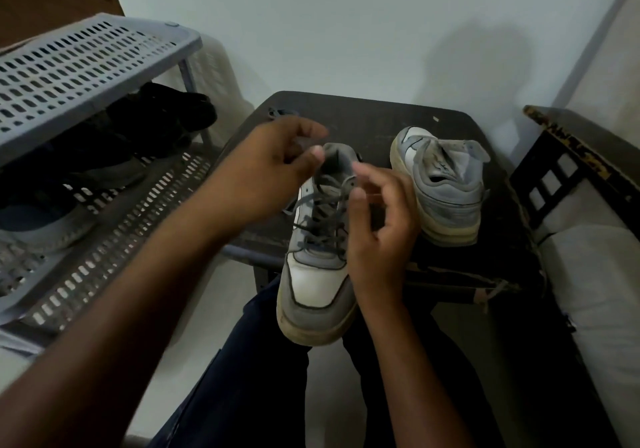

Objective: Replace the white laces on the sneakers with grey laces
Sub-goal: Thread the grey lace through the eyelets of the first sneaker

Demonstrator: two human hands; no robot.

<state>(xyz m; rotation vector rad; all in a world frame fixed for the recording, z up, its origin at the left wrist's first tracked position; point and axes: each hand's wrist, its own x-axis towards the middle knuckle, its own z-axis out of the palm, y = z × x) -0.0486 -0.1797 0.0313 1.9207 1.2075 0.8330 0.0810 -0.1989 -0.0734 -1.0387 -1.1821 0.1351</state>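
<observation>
- near sneaker [317,274]: rests toe toward the viewer, partly on the person's lap and partly over the front edge of the dark stool [374,118]; a grey lace [320,219] already crosses its eyelets almost up to the tongue.
- right hand [381,236]: lies against the sneaker's right side, fingers curled near the upper eyelets; it appears to pinch a lace end, though motion blur leaves the grasp uncertain.
- left hand [273,167]: hovers over the collar, thumb and forefinger closing together by the tongue; whether lace sits between them cannot be told.
- step in hand, judged: finishing the top of the grey lacing on this shoe.
- next move, judged: both free ends need drawing even and snug, then tying, with the shoe kept steady on the lap.
- far sneaker [446,184]: stands on the stool just beyond the right hand, heel toward the viewer, tongue pulled up; its lacing cannot be read from here.
- a small grey bundle [277,113], possibly the second lace, lies at the stool's far left corner.
- shoe rack [93,67]: stands left, holding dark shoes [156,115].
</observation>
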